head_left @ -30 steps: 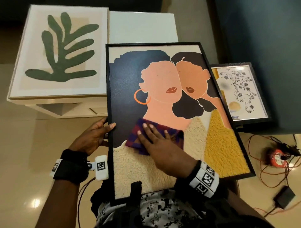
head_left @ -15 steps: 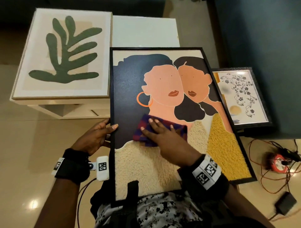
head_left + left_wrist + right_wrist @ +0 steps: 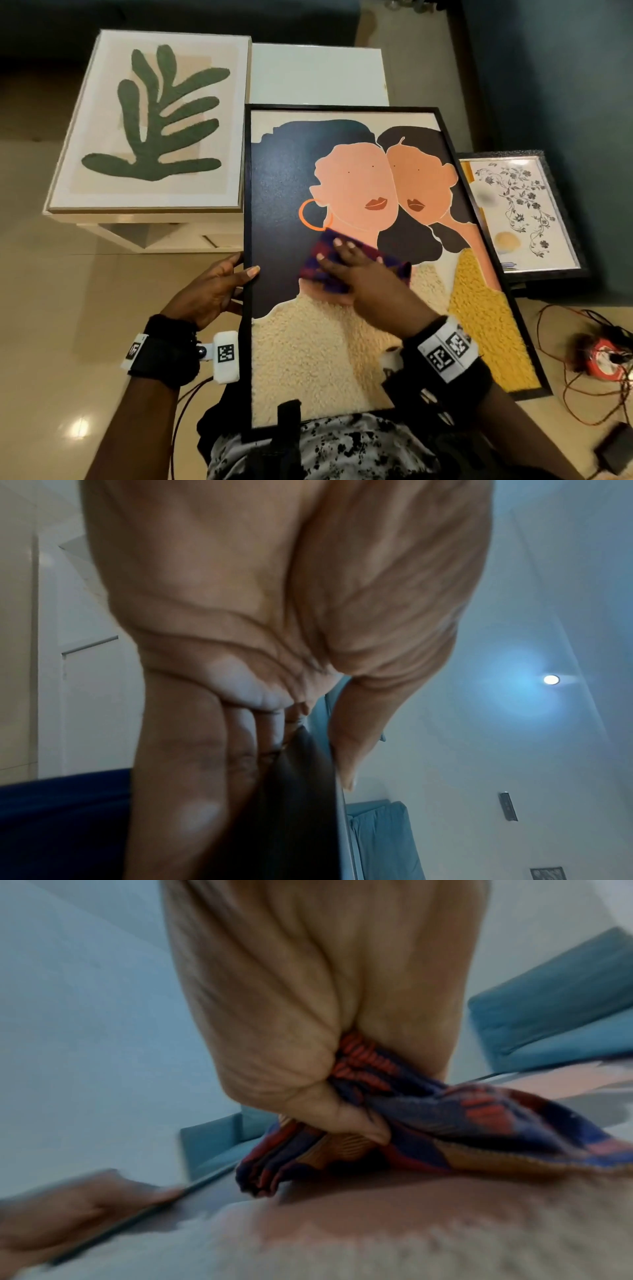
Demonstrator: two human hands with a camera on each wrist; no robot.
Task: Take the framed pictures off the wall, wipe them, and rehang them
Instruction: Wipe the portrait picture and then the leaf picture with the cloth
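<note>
- Centrally, a large black-framed portrait picture (image 3: 359, 192), showing two faces side by side, lies tilted across the person's lap, with its far end toward a white table (image 3: 315, 73).
- The right hand (image 3: 370, 284) presses a checked red-and-blue cloth (image 3: 322, 270) flat against the picture's glass just below the orange earring; the fingers lie stretched over the cloth, and the right wrist view shows the thumb tucking a fold of the cloth (image 3: 445, 1118) in against the palm.
- The left hand (image 3: 209, 294) grips the picture's left frame edge, thumb on the front and fingers behind; in the left wrist view the dark frame edge (image 3: 298, 791) sits between the thumb and the fingers.
- A light-framed green leaf picture (image 3: 154, 120) lies flat on the white table, just left of the portrait.
- A dark-framed floral picture (image 3: 524, 212) lies to the right, partly behind the portrait's right edge.
- Tangled orange cables (image 3: 582, 346) and a red device lie on the tiled floor (image 3: 68, 308) at the right.
</note>
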